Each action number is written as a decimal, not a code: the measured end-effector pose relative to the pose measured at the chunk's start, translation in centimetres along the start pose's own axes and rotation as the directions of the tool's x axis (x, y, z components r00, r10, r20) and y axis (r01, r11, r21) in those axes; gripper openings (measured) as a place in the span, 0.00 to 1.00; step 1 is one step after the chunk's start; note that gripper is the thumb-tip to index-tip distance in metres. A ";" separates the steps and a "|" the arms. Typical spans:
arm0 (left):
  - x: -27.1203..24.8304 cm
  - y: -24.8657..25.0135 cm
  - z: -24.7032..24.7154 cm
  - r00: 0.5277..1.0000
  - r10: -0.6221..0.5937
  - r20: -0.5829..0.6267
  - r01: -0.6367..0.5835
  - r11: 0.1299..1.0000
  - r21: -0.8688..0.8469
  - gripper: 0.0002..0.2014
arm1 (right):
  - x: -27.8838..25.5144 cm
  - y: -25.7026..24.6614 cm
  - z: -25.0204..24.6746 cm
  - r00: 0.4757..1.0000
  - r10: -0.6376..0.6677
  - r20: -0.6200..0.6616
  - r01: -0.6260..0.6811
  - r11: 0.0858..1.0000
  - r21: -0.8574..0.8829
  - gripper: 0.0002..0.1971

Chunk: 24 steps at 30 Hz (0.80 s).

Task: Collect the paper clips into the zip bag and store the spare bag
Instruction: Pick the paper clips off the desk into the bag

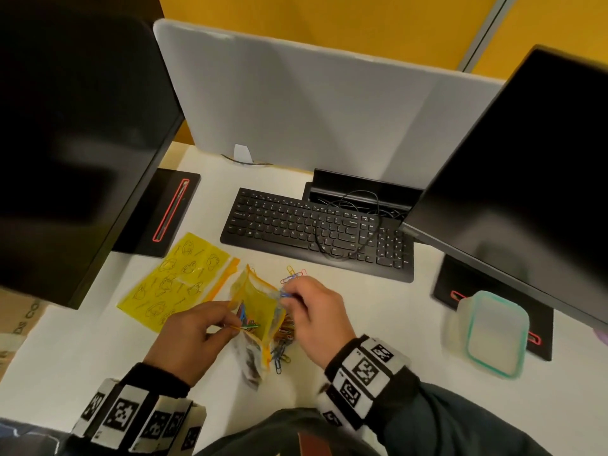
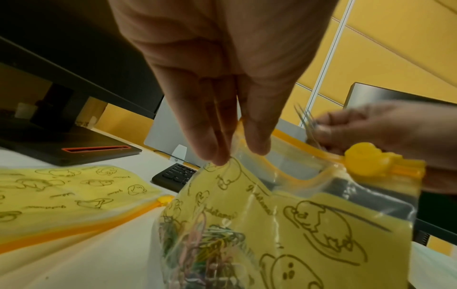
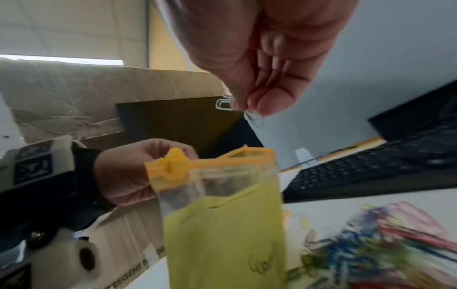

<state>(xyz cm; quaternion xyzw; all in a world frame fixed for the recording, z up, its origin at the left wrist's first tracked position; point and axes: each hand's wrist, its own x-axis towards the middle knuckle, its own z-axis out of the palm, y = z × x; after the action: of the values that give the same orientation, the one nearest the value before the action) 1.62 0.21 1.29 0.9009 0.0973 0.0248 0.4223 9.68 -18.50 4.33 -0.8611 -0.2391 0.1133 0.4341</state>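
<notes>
Overhead, clips (image 3: pixel 249 113) above zip bag (image 3: pixel 222 224)

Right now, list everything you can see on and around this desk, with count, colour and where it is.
zip bag: one, yellow and clear, held open mid-desk, clips inside.
spare bag: one, yellow, flat, left of the zip bag.
loose paper clips: many, mixed colours, on the desk beside the zip bag.
keyboard: one, black, behind the bags.
monitors: two, black, far left and far right.
container: one, clear with teal rim, right.
divider: one, grey, at the back.
left hand: pinches the bag's rim.
right hand: pinches paper clips above the bag's mouth.
</notes>
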 end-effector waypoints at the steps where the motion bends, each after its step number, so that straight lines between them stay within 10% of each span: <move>1: 0.0 0.0 0.0 1.000 0.001 0.003 -0.001 1.000 0.003 0.19 | 0.4 -0.6 0.5 0.999 -0.020 0.041 0.019 1.000 0.007 0.05; 5: -0.1 0.1 -0.4 1.000 -0.004 0.002 0.004 1.000 0.008 0.17 | 0.7 -0.4 2.3 0.974 -0.030 0.224 0.057 0.992 -0.116 0.11; 10: -0.5 -0.5 -1.1 0.999 -0.039 -0.015 0.039 0.999 -0.004 0.16 | 2.0 2.3 0.9 0.999 0.039 -0.028 -0.041 0.997 -0.063 0.17; 15: -0.6 -1.0 -1.6 0.996 -0.087 -0.010 0.087 0.996 -0.013 0.15 | 4.7 8.1 1.7 0.862 0.272 0.427 -0.020 0.861 -0.508 0.41; 24: -1.0 -1.4 -2.3 0.990 -0.137 -0.013 0.137 0.990 -0.024 0.14 | 3.9 8.5 1.9 0.800 0.132 0.586 0.259 0.804 -0.536 0.36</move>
<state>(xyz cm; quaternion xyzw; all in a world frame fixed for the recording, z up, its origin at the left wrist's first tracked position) 0.11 2.60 1.72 0.8870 0.1618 0.0031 0.4325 14.92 -19.52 -3.52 -0.8627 -0.4165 0.2825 0.0497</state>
